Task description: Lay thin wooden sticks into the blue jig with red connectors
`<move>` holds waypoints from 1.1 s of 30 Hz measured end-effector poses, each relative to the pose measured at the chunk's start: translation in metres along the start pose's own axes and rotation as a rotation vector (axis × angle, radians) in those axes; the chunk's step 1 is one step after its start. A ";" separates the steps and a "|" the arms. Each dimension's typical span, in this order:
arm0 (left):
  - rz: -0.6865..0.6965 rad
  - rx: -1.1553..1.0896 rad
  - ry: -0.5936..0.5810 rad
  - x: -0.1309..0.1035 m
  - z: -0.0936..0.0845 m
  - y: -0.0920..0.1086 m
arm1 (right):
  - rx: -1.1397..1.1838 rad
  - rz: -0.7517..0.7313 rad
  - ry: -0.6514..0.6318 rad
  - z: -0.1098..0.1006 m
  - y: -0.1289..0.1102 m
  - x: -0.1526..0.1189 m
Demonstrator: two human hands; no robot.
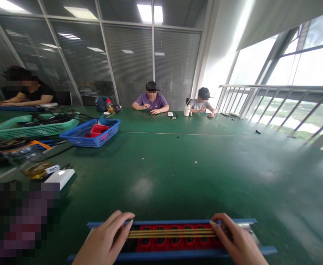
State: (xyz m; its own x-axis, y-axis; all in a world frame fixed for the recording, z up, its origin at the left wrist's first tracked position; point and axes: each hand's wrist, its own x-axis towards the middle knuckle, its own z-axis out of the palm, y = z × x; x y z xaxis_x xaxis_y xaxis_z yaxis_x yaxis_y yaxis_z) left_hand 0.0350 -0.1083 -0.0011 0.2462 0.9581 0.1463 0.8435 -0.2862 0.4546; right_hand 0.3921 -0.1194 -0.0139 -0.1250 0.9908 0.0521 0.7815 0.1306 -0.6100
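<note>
A long tray with blue rails (155, 255) lies near the table's front edge. Inside it is a row of red plastic holders (175, 243) with dark openings. Several thin yellow strips (172, 232) stretch lengthwise above the holders. My left hand (106, 237) is curled at their left end, thumb and forefinger close together. At the right end, my right hand (234, 237) is bent the same way, its thumb beside the strips. Both hands appear closed on the strip ends, which the fingers partly hide. A bare metal end of the tray (248, 232) shows beyond my right hand.
A blue basket (95, 141) holding a red box (98, 130) stands at the left, beside a green basket (34, 129) of cables. Nearer lie a white device (63, 178) and a clear container (37, 169). Several people sit around the green table (161, 162).
</note>
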 end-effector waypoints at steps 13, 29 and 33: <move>-0.042 -0.084 0.053 -0.001 -0.001 0.002 | -0.089 0.067 -0.060 -0.008 0.027 0.002; -0.111 -0.255 0.147 -0.003 0.007 -0.008 | 0.351 0.252 0.332 -0.071 0.057 0.035; -0.118 -0.285 0.138 -0.003 0.007 -0.008 | 0.321 0.242 0.385 -0.075 0.054 0.057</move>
State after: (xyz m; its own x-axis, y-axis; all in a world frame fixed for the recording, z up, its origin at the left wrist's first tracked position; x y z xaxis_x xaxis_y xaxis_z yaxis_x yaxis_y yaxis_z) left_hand 0.0304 -0.1086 -0.0111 0.0714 0.9797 0.1872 0.6898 -0.1841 0.7002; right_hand 0.4729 -0.0529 0.0153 0.3142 0.9406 0.1289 0.5269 -0.0598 -0.8478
